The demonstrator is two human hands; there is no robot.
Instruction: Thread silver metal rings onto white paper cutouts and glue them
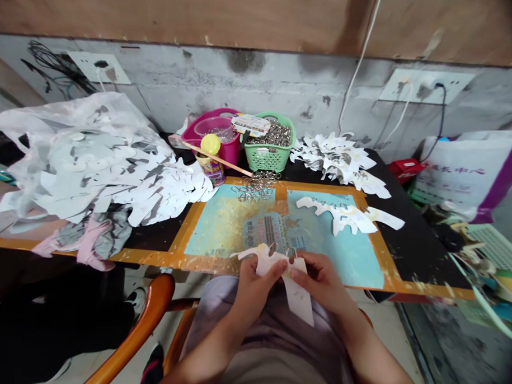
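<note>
My left hand (pixel 253 284) and my right hand (pixel 322 281) both pinch a white cut-out paper shape (pixel 296 294) just above my lap, at the table's near edge. Two small metal rings (pixel 281 250) stick up from the paper's top edge between my fingertips. A few more white cut-outs (pixel 351 215) lie on the blue mat (pixel 358 254) ahead of my right hand. A loose heap of metal rings (pixel 256 186) sits at the mat's far edge.
A green basket (pixel 269 150) full of rings and a pink tub (pixel 218 136) stand at the back, with a yellow-capped bottle (pixel 211 157) and a wooden stick (pixel 217 157). Large piles of white cut-outs (pixel 114 176) lie left, a smaller pile (pixel 341 158) back right. A printed bag (pixel 470 171) stands right.
</note>
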